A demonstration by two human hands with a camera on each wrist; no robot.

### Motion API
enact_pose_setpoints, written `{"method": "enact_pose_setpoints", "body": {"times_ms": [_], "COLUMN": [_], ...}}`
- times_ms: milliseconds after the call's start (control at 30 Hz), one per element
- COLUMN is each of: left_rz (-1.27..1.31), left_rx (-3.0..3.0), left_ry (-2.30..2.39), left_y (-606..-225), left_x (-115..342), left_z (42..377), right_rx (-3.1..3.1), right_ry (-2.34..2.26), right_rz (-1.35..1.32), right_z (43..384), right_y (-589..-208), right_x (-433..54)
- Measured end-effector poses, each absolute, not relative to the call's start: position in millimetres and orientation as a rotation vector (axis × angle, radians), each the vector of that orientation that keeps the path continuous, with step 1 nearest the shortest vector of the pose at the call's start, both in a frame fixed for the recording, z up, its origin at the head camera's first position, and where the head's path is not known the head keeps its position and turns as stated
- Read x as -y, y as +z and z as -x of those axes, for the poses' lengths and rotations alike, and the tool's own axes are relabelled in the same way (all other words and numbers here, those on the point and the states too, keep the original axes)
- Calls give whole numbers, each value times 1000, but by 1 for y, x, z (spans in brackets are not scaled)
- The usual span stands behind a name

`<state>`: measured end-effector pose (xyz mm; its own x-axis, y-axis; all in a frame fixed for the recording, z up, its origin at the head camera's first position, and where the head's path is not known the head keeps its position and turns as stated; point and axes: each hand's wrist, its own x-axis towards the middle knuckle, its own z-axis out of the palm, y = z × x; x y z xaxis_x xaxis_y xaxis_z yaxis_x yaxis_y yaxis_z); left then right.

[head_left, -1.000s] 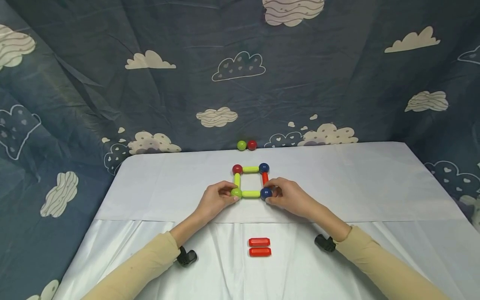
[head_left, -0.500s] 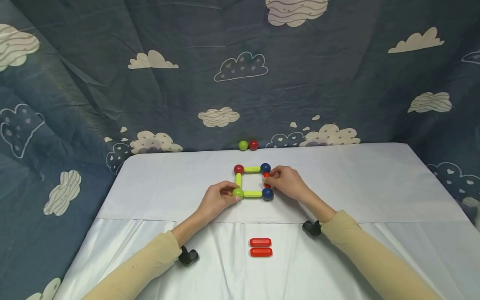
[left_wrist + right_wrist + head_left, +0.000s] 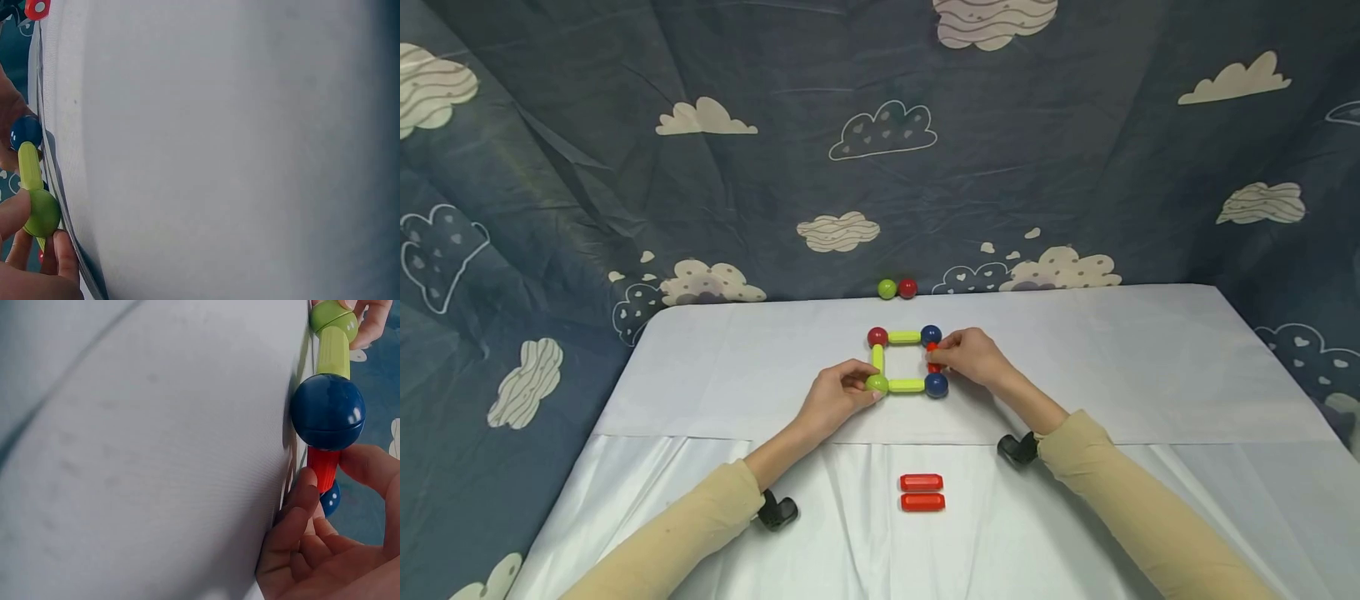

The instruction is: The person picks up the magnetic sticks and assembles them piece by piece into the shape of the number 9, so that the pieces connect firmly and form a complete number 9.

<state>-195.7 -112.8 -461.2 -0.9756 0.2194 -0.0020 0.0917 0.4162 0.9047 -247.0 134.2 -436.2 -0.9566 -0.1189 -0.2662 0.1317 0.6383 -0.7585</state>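
Note:
A square of short rods joined by balls lies on the white cloth. Its near left corner is a green ball, pinched between the thumb and fingers of my left hand. My right hand pinches the red rod on the right side, between two blue balls. The near blue ball sits just in front of those fingers; the far blue ball is beyond them. A red ball makes the far left corner. Yellow-green rods form the near side, far side and left side.
Two loose red rods lie side by side on the cloth nearer to me. At the far edge a loose green ball and a loose red ball sit together, before a dark cloud-patterned curtain.
My right hand has left the near blue ball and moved away from me to the red rod, which it now pinches. The left hand keeps its hold on the green ball.

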Motion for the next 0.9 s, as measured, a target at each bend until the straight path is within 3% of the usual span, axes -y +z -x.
{"method": "enact_pose_setpoints", "body": {"times_ms": [433, 900], "left_rz": [-255, -244], "left_rx": [-2533, -2499], "left_ry": [1608, 1641], "left_y": [-460, -461], "left_x": [112, 111], "left_z": [194, 194], "right_rx": [-2511, -2765], "right_ry": [-1316, -1305], "right_rz": [-11, 329], "right_z": [241, 195], "right_y": [-441, -434], "right_x": [-137, -156]}}
